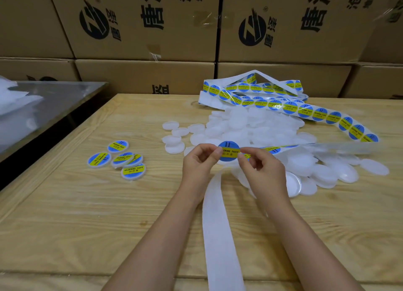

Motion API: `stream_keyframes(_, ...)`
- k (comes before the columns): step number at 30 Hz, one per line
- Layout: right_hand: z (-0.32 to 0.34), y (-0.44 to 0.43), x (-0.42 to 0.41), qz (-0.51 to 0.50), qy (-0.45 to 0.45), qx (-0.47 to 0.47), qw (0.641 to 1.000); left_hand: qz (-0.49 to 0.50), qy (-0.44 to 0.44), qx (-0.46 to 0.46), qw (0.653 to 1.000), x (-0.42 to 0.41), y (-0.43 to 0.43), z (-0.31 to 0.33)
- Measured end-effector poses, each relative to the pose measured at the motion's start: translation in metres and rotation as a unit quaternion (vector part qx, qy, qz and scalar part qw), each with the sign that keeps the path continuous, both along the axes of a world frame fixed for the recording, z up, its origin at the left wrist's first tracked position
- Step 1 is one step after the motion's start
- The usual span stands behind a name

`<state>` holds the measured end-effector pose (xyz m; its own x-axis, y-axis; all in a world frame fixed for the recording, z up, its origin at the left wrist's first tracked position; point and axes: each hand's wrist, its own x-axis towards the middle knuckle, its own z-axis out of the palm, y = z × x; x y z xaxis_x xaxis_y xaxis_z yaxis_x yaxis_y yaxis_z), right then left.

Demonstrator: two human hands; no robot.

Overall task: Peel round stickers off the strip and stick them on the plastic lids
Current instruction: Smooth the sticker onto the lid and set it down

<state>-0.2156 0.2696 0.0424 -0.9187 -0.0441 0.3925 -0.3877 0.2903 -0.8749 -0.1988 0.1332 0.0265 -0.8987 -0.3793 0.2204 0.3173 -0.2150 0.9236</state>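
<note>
Both hands are raised a little above the wooden table [87, 214] and they meet at one round sticker [229, 151], blue with a yellow band across the middle. The left hand [197, 162] pinches the left edge of this sticker between thumb and forefinger, and its other fingers are curled in. The right hand [261, 166] pinches the sticker strip [305, 112] just beside the right edge of the same sticker, also with thumb and forefinger, so the sticker faces the camera, upright between the two hands. From the right hand the strip, full of the same blue and yellow stickers, runs to the right, then bends back and lies in loose loops at the far side of the table. The bare backing [218, 225] – white, with no stickers on it – hangs down from the hands and runs along the table toward the near edge. Under and behind the hands lies a wide heap of plain lids [261, 125], white and half transparent, many overlapping. To the left, well apart from the heap, a small group of labelled lids [122, 159] rests on the wood, some touching each other. Cardboard boxes [141, 29] with black print stand stacked behind the table, and a metal table [54, 99] is at the far left.
</note>
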Motion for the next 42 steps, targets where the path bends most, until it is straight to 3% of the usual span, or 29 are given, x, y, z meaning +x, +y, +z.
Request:
stream_keyframes(4, 0.0, 0.001, -0.003, 0.014, -0.056, -0.051, 0.997, -0.009, -0.005, -0.016, 1.0, -0.002, 0.0, -0.001)
stream_keyframes(8, 0.001, 0.003, -0.005, -0.018, -0.029, -0.076, 0.997, 0.041, -0.059, -0.153, 0.986, -0.006, 0.001, -0.008)
stream_keyframes(10, 0.002, 0.004, -0.005, -0.03, -0.016, -0.101, 0.994, 0.069, -0.095, -0.32, 0.94, -0.008, -0.004, -0.014)
stream_keyframes(13, 0.004, 0.004, -0.005, -0.046, -0.005, -0.135, 0.99, 0.084, -0.125, -0.57, 0.808, -0.01, -0.008, -0.021)
stream_keyframes(15, 0.005, 0.004, -0.004, -0.054, 0.0, -0.149, 0.987, 0.103, -0.138, -0.635, 0.753, -0.011, -0.007, -0.022)
stream_keyframes(18, 0.005, 0.005, -0.005, -0.059, 0.007, -0.156, 0.986, 0.141, -0.148, -0.648, 0.734, -0.011, -0.008, -0.024)
stream_keyframes(21, 0.005, 0.005, -0.004, -0.048, 0.006, -0.159, 0.986, 0.156, -0.13, -0.616, 0.761, -0.012, -0.008, -0.021)
stream_keyframes(23, 0.006, 0.004, -0.004, -0.037, 0.006, -0.158, 0.987, 0.163, -0.108, -0.546, 0.815, -0.01, -0.007, -0.019)
stream_keyframes(26, 0.007, 0.005, -0.003, -0.025, 0.008, -0.166, 0.986, 0.167, -0.089, -0.328, 0.926, -0.005, -0.006, -0.011)
stream_keyframes(29, 0.008, 0.005, -0.003, -0.005, -0.014, -0.194, 0.981, 0.137, -0.086, -0.078, 0.984, -0.005, -0.003, 0.001)
stream_keyframes(32, 0.009, 0.007, -0.003, 0.012, -0.05, -0.227, 0.973, 0.028, -0.072, 0.156, 0.985, -0.004, 0.0, 0.012)
stream_keyframes(34, 0.01, 0.009, -0.004, 0.024, -0.082, -0.256, 0.963, -0.033, -0.06, 0.221, 0.973, -0.001, 0.002, 0.015)
stream_keyframes(42, 0.014, 0.009, -0.004, 0.08, -0.152, -0.295, 0.94, -0.14, -0.062, 0.219, 0.964, 0.007, 0.003, 0.015)
